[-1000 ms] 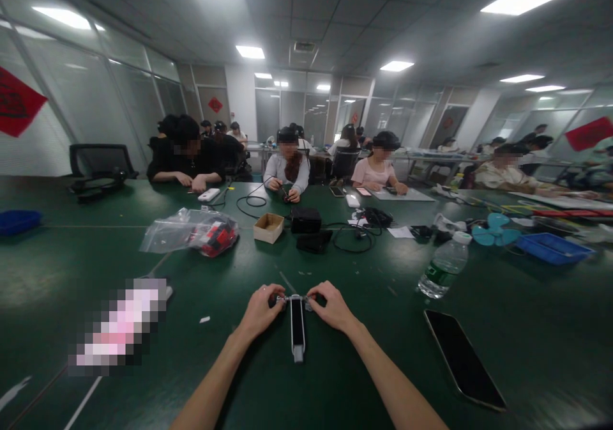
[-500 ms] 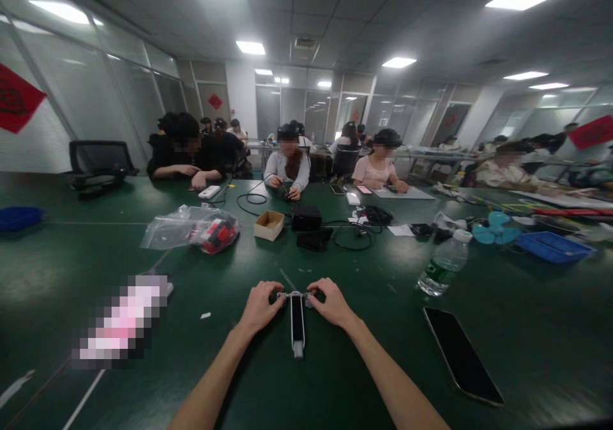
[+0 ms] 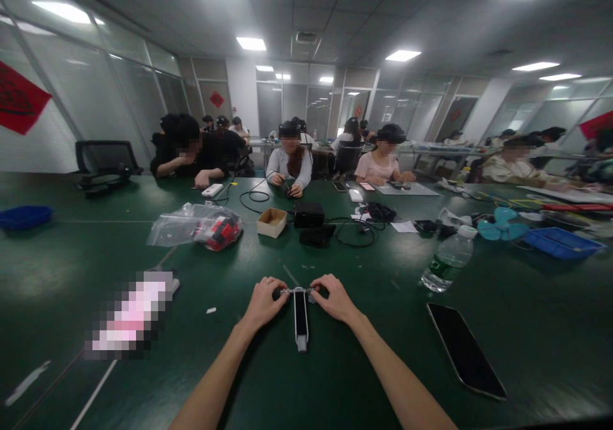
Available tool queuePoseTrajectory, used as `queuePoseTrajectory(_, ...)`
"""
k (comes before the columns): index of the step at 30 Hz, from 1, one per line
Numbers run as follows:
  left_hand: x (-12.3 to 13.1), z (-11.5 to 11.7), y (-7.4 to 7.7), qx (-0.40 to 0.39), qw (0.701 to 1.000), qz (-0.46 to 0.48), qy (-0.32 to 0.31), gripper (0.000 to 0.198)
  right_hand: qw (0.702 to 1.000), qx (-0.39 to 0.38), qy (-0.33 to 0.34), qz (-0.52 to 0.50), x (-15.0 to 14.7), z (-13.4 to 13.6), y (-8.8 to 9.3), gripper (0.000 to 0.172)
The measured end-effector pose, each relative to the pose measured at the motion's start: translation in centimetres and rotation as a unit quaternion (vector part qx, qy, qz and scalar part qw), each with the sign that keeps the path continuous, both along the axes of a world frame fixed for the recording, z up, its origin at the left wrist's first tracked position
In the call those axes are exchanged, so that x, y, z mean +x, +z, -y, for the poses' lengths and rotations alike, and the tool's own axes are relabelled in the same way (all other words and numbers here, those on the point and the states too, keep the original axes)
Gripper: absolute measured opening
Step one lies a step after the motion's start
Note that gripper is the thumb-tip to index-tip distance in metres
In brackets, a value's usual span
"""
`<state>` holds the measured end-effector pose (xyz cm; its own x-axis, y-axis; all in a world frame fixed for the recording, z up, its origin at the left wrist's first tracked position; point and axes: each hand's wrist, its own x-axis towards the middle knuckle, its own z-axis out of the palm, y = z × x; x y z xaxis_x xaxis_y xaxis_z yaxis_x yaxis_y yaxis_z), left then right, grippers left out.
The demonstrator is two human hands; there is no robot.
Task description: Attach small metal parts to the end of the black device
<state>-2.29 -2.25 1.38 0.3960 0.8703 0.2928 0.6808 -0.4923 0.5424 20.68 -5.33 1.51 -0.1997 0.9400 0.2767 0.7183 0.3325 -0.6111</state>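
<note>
A slim T-shaped object [image 3: 300, 318] with a white rim and a black middle lies lengthwise in front of me on the green table [image 3: 373, 366]. Small silvery parts stick out on both sides of its far end. My left hand [image 3: 264, 301] pinches the left side part between thumb and fingertips. On the opposite side, my right hand [image 3: 332, 298] has its thumb and fingers closed on the right part. The fingertips hide some of these parts, and their details are too small to tell.
To the right are a black phone [image 3: 467, 350] and a water bottle [image 3: 449, 259]. A plastic bag [image 3: 198, 225], a cardboard box [image 3: 272, 223] and a black box [image 3: 308, 214] stand beyond my hands. A pixelated pink item [image 3: 136, 312] lies left. People sit across the table.
My view has shifted slightly; both hands keep their grip on the T-shaped object. Across the table, the person in black has raised a hand towards the face.
</note>
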Motion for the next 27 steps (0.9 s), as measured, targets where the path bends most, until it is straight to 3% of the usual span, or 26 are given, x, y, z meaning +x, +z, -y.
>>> queuePoseTrajectory(4,-0.1,0.0,0.1,0.004,1.0,0.006,-0.003,0.017,1.0,0.003,-0.024,-0.018,0.0,0.1,0.3,0.019)
queuePoseTrajectory(10,-0.4,-0.4,-0.4,0.021,0.999,0.035,0.005,0.014,0.986,-0.034,-0.154,-0.048,-2.3,2.3,2.2,0.029)
queuePoseTrajectory(16,-0.4,-0.5,-1.2,0.04,0.997,0.064,0.022,0.014,0.967,-0.164,-0.175,0.081,-8.1,5.3,2.9,0.054)
queuePoseTrajectory(19,-0.5,-0.1,-1.0,0.048,0.996,0.067,0.028,0.014,0.955,-0.182,-0.192,0.135,-9.9,5.5,3.2,0.053)
queuePoseTrajectory(23,-0.6,0.2,-0.7,0.05,0.996,0.054,0.046,0.016,0.957,-0.162,-0.194,0.142,-9.6,5.0,3.1,0.039)
queuePoseTrajectory(27,-0.6,0.4,-0.4,0.052,0.996,0.063,0.04,0.016,0.972,-0.089,-0.198,0.095,-6.8,4.5,1.8,0.034)
